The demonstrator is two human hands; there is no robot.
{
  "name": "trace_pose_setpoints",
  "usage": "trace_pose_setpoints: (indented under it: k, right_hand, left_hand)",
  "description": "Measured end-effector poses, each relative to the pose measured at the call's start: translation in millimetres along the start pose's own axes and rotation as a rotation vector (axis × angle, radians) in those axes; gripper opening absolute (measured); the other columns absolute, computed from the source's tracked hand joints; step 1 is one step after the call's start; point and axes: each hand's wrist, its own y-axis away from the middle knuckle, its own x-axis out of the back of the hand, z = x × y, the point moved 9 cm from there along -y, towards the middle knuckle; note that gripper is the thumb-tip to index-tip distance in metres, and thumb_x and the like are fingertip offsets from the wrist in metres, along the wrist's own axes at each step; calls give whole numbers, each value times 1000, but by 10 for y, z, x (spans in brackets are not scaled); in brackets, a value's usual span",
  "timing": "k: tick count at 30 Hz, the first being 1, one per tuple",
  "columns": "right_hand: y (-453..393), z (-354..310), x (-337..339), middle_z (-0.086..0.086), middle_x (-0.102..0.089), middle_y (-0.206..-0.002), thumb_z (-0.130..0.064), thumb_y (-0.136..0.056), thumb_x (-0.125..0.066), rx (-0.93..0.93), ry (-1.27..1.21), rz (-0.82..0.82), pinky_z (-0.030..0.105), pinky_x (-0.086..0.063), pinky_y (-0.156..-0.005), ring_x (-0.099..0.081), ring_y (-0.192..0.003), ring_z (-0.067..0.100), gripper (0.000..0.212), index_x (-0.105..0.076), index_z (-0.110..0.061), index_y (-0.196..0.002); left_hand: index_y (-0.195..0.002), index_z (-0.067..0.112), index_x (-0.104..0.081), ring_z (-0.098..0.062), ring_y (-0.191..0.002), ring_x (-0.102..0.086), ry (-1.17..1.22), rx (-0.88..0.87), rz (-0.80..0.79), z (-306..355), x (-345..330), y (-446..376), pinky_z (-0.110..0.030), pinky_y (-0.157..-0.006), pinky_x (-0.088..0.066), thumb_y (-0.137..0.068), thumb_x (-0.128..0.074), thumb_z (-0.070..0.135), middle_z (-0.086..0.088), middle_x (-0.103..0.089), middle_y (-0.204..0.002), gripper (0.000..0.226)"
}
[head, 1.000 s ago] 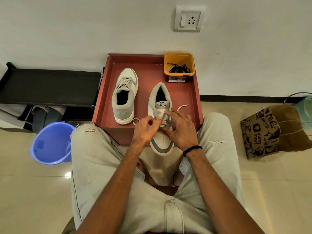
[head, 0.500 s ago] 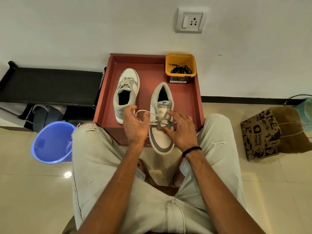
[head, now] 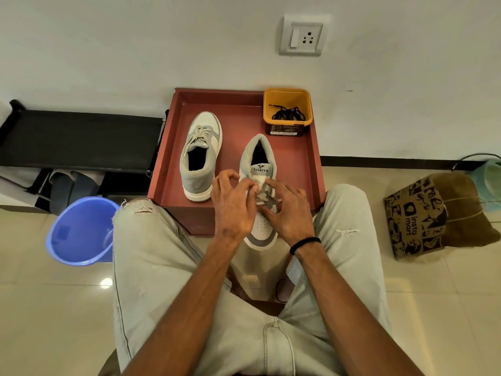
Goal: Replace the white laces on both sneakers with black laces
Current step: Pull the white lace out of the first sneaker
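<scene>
Sneaker [head: 260, 202] lies lengthwise, toe overhanging the tray [head: 315, 164] edge toward the person, both hands' [head: 233, 207] [head: 288, 210] curled fingers pinching its white lace [head: 263, 196].

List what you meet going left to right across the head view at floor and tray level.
Blue bucket → sneaker with its white lace in → left hand → right hand → brown paper bag.

White wall [head: 135, 50], glossy beige tiled floor [head: 447, 308].
</scene>
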Motion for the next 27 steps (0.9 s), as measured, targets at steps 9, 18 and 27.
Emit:
trace_pose_setpoints:
  k: [9, 18, 27]
  right_hand:
    - [-3, -11, 17, -8, -58, -144, -58, -77, -81, -26, -22, -13, 36, -40, -102, -47, -128, 24, 74, -52, -37, -142]
    - [-10, 3, 0, -9, -58, -144, -61, -76, -81, -29, -20, -15, 39, -42, -102, -49, -128, 25, 74, -52, -39, -141]
    - [-8, -42, -74, -1, -54, -145, -44, -86, -78, 10, -19, -50, 37, -40, -106, -47, -129, 26, 58, -57, -33, -139]
  left_hand:
    - [-108, 8, -67, -21, -106, -45, 129, 324, 181, -468, 291, -60, -39, -87, -49, -103, -58, 25, -11, -52, -113, 20]
    - [-104, 0, -62, -16, -79, -55, 284, 526, 395, -653, 536, 0, -4, -64, -38, -106, -49, 18, -8, -63, -91, 22]
    - [-131, 15, -57, -17, -108, -47, 172, 515, 354, -587, 532, 9, -24, -83, -45, -99, -62, 26, -7, -55, -119, 33]
